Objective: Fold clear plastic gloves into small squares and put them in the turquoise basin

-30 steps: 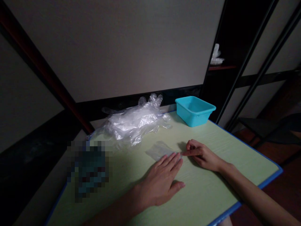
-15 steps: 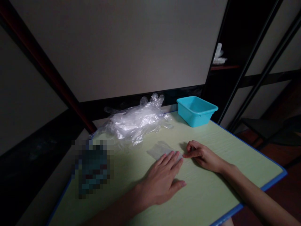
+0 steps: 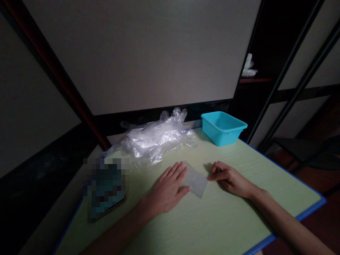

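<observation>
A flat, folded piece of thin translucent plastic (image 3: 196,180) lies on the table, roughly rectangular. My left hand (image 3: 167,189) rests flat on its left end, fingers stretched out and covering that part. At the right corner is my right hand (image 3: 230,179), curled closed with the thumb and fingertip pinching the plastic's edge. Beyond both hands spreads a loose, shiny heap of clear disposable plastic gloves (image 3: 155,138), some glove fingers sticking up at its back.
A turquoise plastic basin (image 3: 222,132) stands at the table's far right corner. At the left edge sits a dark, pixelated object (image 3: 107,193). The pale green table (image 3: 228,221) has a blue rim and meets cabinet panels behind. A dark chair (image 3: 308,152) stands at right.
My left hand has slid left across the plastic, uncovering its right part, which now looks flatter. My right hand has stayed at the right corner. The view has shifted slightly.
</observation>
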{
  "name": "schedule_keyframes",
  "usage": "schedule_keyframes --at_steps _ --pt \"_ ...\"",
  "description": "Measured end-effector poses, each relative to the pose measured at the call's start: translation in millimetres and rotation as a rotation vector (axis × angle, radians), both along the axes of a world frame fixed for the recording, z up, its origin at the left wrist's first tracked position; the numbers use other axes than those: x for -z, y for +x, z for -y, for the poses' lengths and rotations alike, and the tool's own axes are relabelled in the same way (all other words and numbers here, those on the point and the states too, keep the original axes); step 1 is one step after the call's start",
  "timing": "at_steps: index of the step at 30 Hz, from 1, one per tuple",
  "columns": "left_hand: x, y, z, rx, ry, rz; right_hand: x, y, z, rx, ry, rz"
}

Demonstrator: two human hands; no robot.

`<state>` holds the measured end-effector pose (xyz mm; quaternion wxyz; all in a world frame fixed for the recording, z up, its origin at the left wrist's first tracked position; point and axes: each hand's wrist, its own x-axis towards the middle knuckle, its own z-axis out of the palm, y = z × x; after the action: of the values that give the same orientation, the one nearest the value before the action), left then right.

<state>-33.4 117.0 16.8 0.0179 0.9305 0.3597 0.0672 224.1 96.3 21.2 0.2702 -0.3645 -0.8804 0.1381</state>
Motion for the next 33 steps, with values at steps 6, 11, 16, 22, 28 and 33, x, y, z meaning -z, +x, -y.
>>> schedule_keyframes --at_steps 6,11,16,22,28,33 --pt "1.8 -3.4 -4.6 -0.041 0.004 0.003 1.7 0.7 -0.3 0.006 -0.011 -0.007" --pt "2.0 -2.3 -3.0 -0.119 0.057 0.069 1.0 1.6 -0.4 -0.009 -0.015 -0.009" --pt "-0.1 -0.9 0.9 -0.114 0.086 0.137 0.7 2.5 -0.5 0.013 -0.010 0.003" --pt "-2.6 -0.5 2.1 -0.121 0.035 0.153 1.8 3.1 -0.1 0.040 -0.018 0.031" --pt "-2.6 -1.1 -2.0 -0.159 0.004 0.206 0.0 2.5 1.2 0.014 -0.010 0.025" --pt "0.9 -1.3 -6.6 -0.199 0.016 0.220 -1.5 0.7 1.6 -0.019 0.006 0.001"
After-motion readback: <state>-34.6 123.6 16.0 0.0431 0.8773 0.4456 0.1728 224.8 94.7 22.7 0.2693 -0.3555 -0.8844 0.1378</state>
